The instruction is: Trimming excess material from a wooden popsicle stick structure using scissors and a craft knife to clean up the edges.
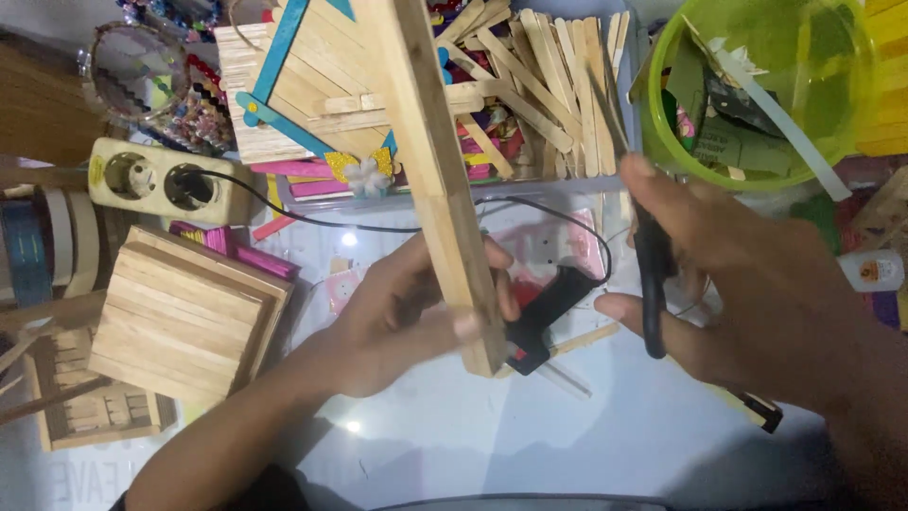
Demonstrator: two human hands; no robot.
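Your left hand (pixel 397 322) grips the glued stick panel (pixel 437 180) upright at centre, your right hand (pixel 747 284) clenches black scissors (pixel 651 284) beside it, uncut, loose sticks (pixel 539 76) waiting far behind.

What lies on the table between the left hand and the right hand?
In the head view, a black glue gun lies between the left hand and the right hand, partly hidden behind the wooden stick panel that the left hand holds.
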